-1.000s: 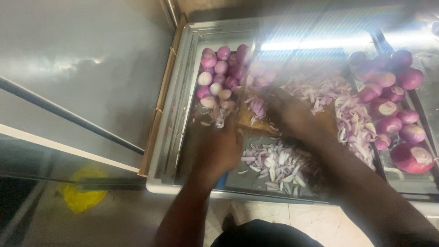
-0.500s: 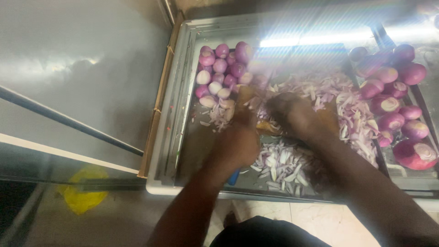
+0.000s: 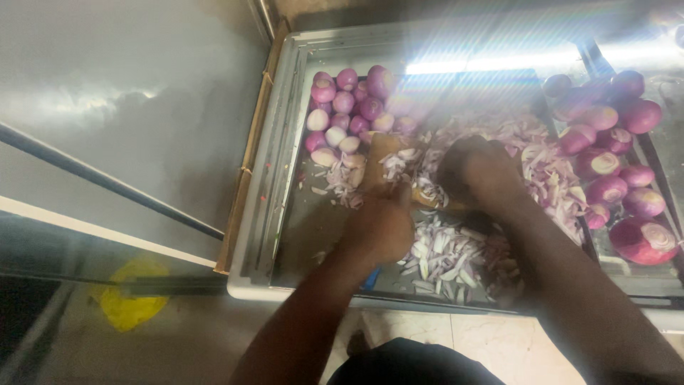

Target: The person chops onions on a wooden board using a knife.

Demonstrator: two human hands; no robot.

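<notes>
Head view looks straight down on a steel table (image 3: 285, 235) where red onions are being cut up. The left hand (image 3: 381, 227) is curled into a loose fist near the front of the wooden chopping board (image 3: 385, 153), thumb up; a bit of blue shows just beneath it, maybe a handle, but I cannot tell what it grips, if anything. The right hand (image 3: 479, 170) is closed over the middle of the board, knuckles up, and whatever it holds is hidden under it.

A fair share looks done, to my eye. A heap of chopped onion (image 3: 456, 257) lies at the near edge of the table, just in front of both hands, and a wider spread of sliced onion (image 3: 548, 171) runs off to the right and behind the board. Some cut bits sit on the board itself between the hands.

Plenty seems left, though. A pile of small peeled onions (image 3: 349, 107) sits whole at the back left, touching the board's far end, and a second lot of larger onions (image 3: 605, 150) is gathered on the right, some halved, with one big cut half (image 3: 645, 241) lying at the right edge.
</notes>
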